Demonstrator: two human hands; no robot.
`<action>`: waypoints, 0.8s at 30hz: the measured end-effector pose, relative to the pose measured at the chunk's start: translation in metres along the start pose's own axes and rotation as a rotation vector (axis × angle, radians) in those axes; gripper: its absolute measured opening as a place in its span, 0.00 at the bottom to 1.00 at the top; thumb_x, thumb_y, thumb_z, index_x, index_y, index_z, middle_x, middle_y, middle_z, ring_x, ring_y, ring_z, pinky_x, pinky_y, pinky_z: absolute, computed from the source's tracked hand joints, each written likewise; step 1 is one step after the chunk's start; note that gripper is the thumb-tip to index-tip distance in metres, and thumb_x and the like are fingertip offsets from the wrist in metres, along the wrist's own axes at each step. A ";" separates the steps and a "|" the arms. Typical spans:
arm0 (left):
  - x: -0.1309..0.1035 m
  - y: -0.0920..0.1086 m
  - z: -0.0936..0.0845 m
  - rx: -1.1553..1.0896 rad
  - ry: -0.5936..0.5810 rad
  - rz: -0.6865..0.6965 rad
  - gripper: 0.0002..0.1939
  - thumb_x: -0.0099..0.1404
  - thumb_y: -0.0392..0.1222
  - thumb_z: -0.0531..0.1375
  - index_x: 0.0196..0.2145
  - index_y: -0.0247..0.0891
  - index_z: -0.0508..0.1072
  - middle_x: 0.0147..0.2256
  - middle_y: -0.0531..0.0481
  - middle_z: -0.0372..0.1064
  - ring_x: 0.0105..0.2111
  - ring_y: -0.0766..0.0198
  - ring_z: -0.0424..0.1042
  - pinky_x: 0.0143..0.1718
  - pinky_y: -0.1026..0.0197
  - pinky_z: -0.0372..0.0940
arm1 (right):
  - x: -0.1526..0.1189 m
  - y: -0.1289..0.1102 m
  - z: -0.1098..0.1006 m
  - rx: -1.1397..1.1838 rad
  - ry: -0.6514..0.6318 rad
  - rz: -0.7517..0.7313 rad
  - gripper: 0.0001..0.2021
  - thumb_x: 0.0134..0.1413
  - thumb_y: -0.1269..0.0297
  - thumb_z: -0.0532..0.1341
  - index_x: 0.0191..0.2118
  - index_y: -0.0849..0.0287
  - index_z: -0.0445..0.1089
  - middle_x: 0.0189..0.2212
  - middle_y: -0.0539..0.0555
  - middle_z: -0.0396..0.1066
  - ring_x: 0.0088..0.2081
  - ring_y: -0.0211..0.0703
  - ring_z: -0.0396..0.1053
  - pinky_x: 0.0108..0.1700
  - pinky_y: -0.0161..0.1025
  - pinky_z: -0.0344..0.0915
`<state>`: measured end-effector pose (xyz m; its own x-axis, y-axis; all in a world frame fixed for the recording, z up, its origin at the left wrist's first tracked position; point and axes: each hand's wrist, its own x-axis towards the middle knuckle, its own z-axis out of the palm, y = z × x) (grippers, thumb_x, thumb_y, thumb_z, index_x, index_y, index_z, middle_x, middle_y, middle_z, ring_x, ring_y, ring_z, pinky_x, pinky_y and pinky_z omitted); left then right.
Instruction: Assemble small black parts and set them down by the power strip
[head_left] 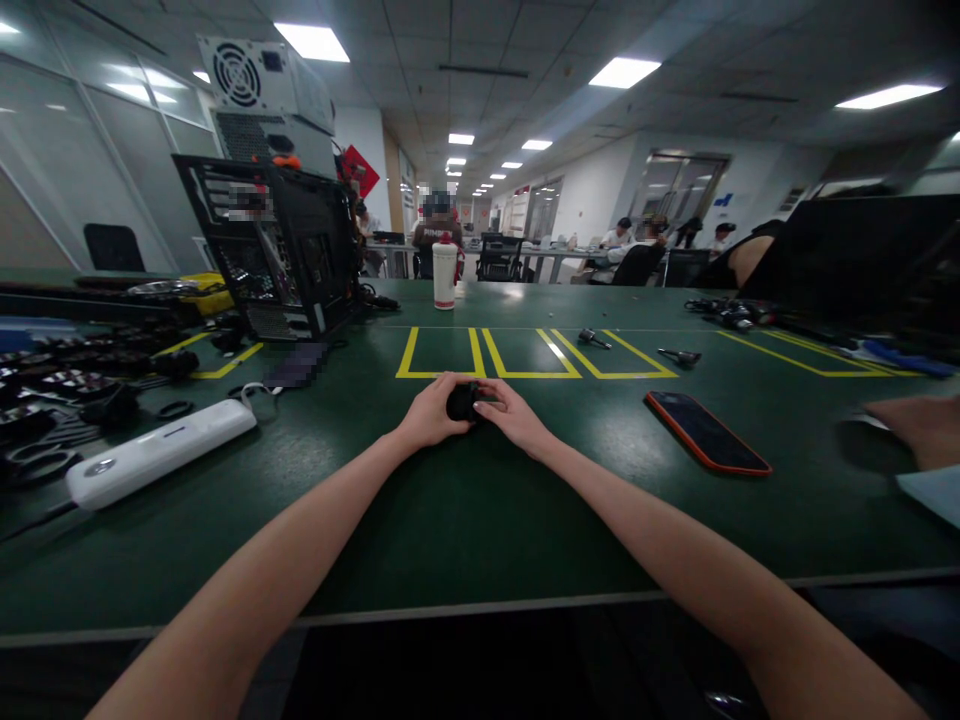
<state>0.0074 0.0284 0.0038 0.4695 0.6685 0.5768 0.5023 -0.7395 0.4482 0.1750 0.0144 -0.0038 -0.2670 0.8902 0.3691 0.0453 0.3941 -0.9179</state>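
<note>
Between my two hands is a small round black part, low over the green table. My left hand wraps round its left side, thumb below and fingers above. On its right edge, the fingers and thumb of my right hand close in a pinch. Much of the part is covered by my fingers, and its exact kind cannot be made out. Just beyond my hands run yellow tape outlines on the tabletop. An orange-edged phone lies to the right of my right hand.
At left lie a white power strip, black rings and an open computer case. A white cup stands at the back. Two small dark tools lie back right. Another person's hand rests at the right edge.
</note>
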 end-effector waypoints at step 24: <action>-0.001 -0.001 -0.001 0.007 -0.013 0.020 0.29 0.46 0.38 0.62 0.46 0.41 0.57 0.43 0.49 0.61 0.44 0.57 0.64 0.45 0.54 0.60 | -0.005 0.004 -0.002 0.002 -0.064 -0.022 0.17 0.43 0.68 0.61 0.42 0.55 0.60 0.44 0.51 0.62 0.46 0.43 0.64 0.50 0.46 0.60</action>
<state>0.0060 0.0285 0.0039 0.4886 0.6549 0.5765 0.4983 -0.7518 0.4317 0.1782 0.0124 -0.0091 -0.3289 0.8648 0.3795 0.0371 0.4134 -0.9098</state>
